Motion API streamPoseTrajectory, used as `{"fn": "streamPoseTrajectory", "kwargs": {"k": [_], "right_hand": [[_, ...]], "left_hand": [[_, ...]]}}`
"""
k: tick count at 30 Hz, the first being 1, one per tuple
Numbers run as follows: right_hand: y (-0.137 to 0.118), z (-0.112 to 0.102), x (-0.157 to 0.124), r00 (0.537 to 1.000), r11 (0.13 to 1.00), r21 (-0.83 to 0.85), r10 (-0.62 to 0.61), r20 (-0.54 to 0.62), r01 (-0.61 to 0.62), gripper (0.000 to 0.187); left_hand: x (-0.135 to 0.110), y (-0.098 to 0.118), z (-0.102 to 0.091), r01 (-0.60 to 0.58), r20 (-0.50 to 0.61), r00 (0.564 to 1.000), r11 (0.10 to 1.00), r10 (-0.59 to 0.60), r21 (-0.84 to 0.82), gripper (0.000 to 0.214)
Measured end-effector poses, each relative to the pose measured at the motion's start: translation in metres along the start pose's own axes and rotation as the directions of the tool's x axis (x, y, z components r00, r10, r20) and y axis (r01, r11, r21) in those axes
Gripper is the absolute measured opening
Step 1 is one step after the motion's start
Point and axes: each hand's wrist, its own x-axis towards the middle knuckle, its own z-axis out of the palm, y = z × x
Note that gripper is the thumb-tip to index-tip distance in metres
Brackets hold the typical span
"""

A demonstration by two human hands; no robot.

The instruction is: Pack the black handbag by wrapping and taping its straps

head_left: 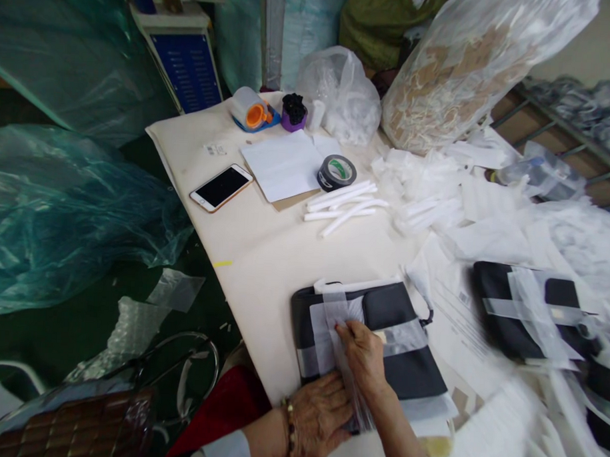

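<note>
A black bag (412,375) lies flat on the table in front of me, with a white rod or roll along its far edge. Translucent strips cross it, one lengthwise and one sideways. My right hand (363,357) pinches the lengthwise clear plastic strip (336,309) between thumb and fingers near the bag's middle. Flat against the bag's near left part rests my left hand (318,415), fingers stretched out, a beaded bracelet on its wrist. The strip's near end runs between the hands; whether the left fingers press on it I cannot tell.
A second wrapped black bag (527,316) lies to the right among white papers. Beyond are white foam rods (343,206), black tape (337,173), a phone (221,187) and white sheets (287,164). Plastic bags crowd the back right. The table's left edge drops to a chair (68,423).
</note>
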Motion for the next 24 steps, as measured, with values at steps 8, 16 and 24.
{"fn": "streamPoseTrajectory", "kwargs": {"k": [8, 16, 24], "right_hand": [[-0.007, 0.003, 0.003, 0.996, 0.990, -0.109, 0.089, 0.004, -0.088, 0.026], [-0.007, 0.002, 0.004, 0.993, 0.993, -0.028, 0.116, 0.011, -0.116, 0.028], [-0.007, 0.002, 0.005, 0.992, 0.992, -0.007, 0.129, -0.006, -0.129, 0.033]], "left_hand": [[-0.005, -0.003, 0.001, -0.074, -0.151, 0.986, 0.997, 0.070, -0.018, 0.041], [0.002, -0.039, -0.023, 0.049, -0.361, 0.920, 0.871, 0.151, 0.489, 0.035], [0.009, -0.063, -0.011, 0.048, -0.278, 0.950, 0.816, 0.140, 0.576, 0.037]]}}
